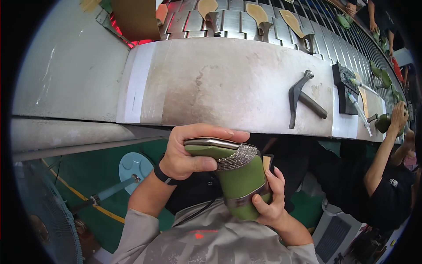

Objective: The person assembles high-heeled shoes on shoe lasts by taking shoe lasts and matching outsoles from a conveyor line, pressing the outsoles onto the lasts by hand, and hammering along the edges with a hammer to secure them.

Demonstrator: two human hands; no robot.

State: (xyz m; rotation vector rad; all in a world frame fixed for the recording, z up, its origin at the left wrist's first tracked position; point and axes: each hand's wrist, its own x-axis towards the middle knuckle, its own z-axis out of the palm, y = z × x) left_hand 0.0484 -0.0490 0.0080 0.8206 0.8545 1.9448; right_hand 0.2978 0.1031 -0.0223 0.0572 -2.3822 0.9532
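- Left hand (pixel 189 152) comes up from the lower edge, wrist bent, fingers (pixel 220 132) curled over the top and thumb beneath, clenched on the olive-green shoe on its last with a glittery silver band (pixel 235 182)
- Right hand (pixel 270 200) cups the shoe's lower end from the right, fingers wrapped round it
- The shoe is held in the air in front of the worn grey metal bench (pixel 220 83), long axis running from upper left down to lower right
- A dark metal hammer-like tool (pixel 301 99) lies on the bench, well apart

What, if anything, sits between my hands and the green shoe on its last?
Nothing visible. The left hand grips the green shoe on its last at the top, the right hand cups its lower end; both touch it directly.
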